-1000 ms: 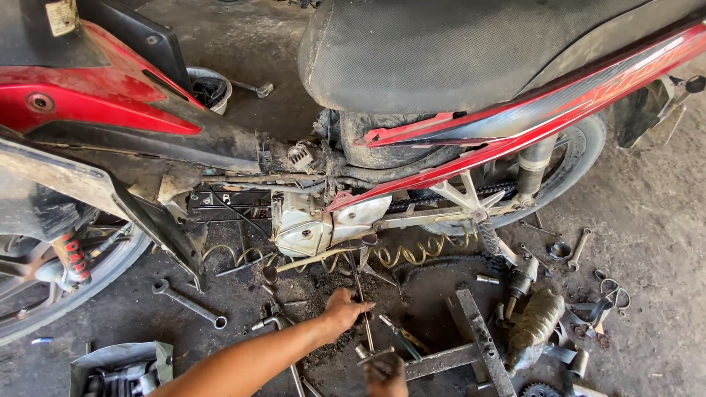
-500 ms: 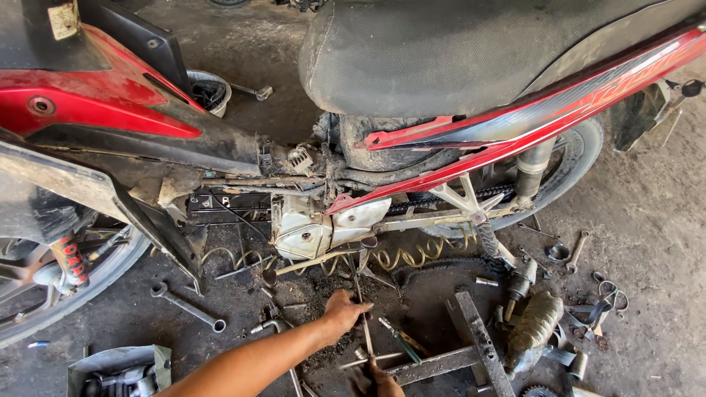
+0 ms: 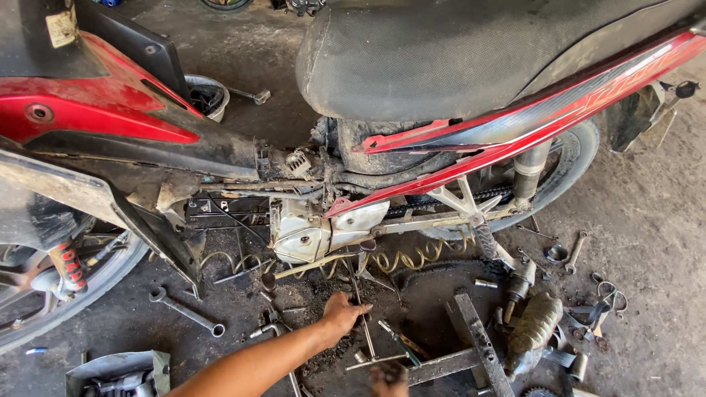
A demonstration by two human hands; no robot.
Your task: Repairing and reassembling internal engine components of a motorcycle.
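Head cam, single view, looks steeply down, mid-range, over motorcycle (image 3: 441, 110) onto floor (image 3: 647, 220).

The right hand (image 3: 388, 376) is cut off by the bottom edge, so only its blurred top shows and its grip cannot be told. The left hand (image 3: 344, 315) covers part of the T-shaped metal tool (image 3: 368, 334), so it is unclear whether its fingers close on the shaft. The red motorcycle (image 3: 515, 125) runs past the top, left and right edges, and the tray of parts (image 3: 118, 371) is cropped at the bottom.
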